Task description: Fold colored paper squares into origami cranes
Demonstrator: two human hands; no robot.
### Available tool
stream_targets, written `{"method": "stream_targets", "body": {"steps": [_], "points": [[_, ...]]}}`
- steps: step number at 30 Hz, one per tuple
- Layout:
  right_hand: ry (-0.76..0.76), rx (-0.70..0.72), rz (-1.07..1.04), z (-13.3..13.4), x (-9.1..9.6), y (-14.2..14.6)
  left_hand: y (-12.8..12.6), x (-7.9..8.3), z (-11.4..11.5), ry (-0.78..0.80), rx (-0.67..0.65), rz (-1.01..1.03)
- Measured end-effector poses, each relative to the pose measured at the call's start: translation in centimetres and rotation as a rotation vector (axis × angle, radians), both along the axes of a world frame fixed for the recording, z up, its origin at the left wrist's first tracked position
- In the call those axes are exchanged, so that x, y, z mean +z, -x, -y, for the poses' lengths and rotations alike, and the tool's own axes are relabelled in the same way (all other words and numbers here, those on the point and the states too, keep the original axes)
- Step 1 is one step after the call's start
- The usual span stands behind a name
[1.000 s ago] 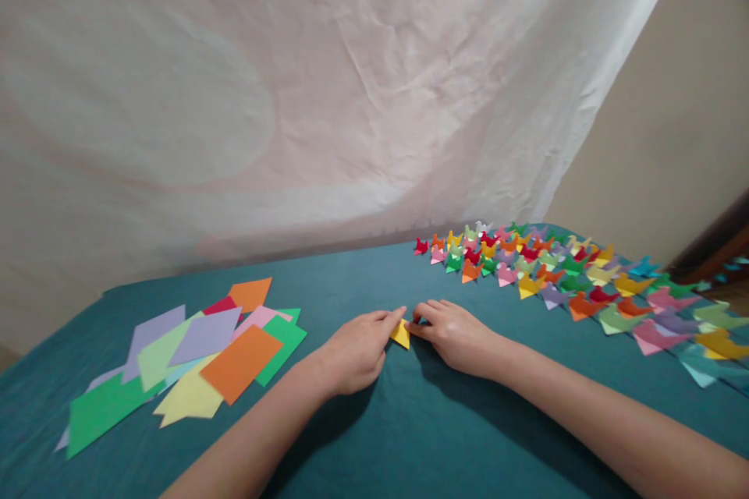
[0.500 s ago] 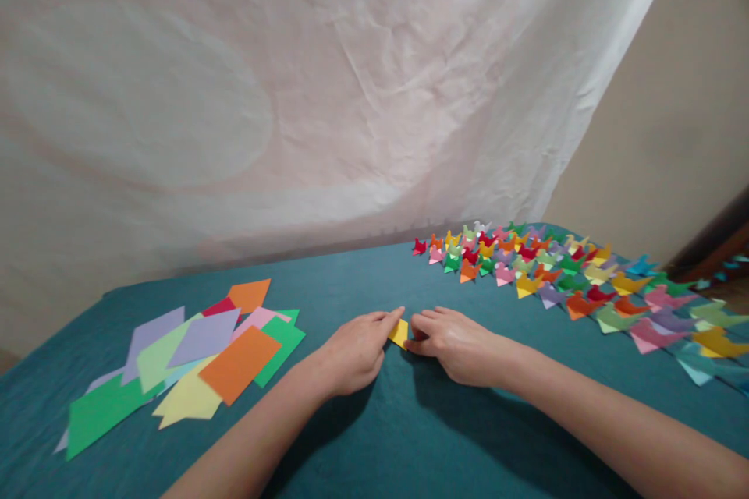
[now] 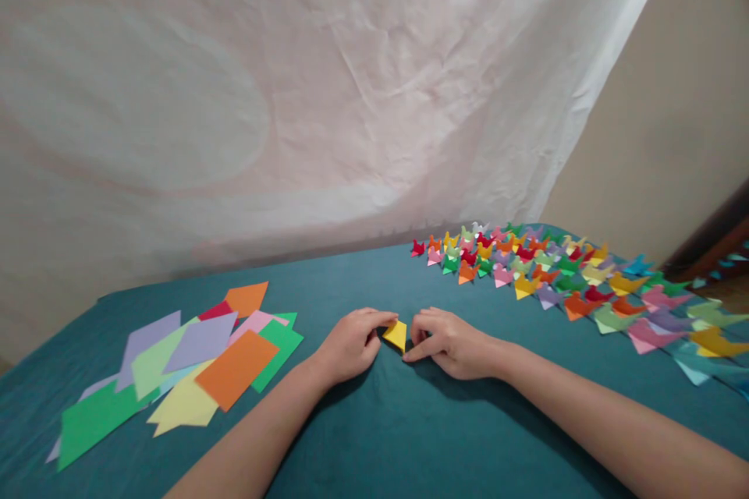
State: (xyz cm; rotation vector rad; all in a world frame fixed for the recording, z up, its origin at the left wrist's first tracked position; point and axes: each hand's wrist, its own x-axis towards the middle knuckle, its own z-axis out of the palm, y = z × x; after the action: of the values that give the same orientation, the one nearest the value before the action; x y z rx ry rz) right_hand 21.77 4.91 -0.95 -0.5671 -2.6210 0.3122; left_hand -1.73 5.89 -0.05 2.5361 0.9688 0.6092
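A small piece of folded yellow paper (image 3: 395, 335) sits between my hands on the teal cloth, a little tilted, with a point toward me. My left hand (image 3: 353, 345) has its fingers curled, the index fingertip at the paper's upper left edge. On the other side, my right hand (image 3: 453, 343) is closed with bent fingers, a fingertip touching the paper's lower point. Parts of both grips are hidden behind the fingers.
Loose coloured paper sheets, an orange one (image 3: 237, 369) among them, overlap at the left. Rows of small folded paper birds (image 3: 527, 285) fill the right side. A pale hanging cloth (image 3: 328, 132) rises behind the teal-covered table (image 3: 374, 452).
My left index finger has drawn back from across the yellow paper, so more of it shows. The right fingertips have moved down to its lower point, and the paper has turned slightly.
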Motion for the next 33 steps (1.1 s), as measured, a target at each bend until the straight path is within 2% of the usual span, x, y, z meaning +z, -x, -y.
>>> {"method": "stream_targets", "body": {"steps": [4,10,16,23,33], "points": [[0.122,-0.043,-0.178,0.3,-0.3,0.4,-0.1,-0.1,-0.2,0.098,0.033,0.085],[0.242,-0.204,-0.294,0.6,-0.1,0.7,-0.1,0.1,-0.2,0.153,0.047,0.134],[0.271,-0.244,-0.295,0.0,-0.7,1.4,0.0,-0.1,-0.2,0.182,0.055,0.158],[0.307,-0.294,-0.194,-0.9,0.0,2.3,0.2,-0.1,-0.5,0.246,0.057,0.219],[0.301,-0.425,-0.269,-0.2,-1.0,3.3,0.1,0.3,-0.3,0.104,0.034,0.165]]}}
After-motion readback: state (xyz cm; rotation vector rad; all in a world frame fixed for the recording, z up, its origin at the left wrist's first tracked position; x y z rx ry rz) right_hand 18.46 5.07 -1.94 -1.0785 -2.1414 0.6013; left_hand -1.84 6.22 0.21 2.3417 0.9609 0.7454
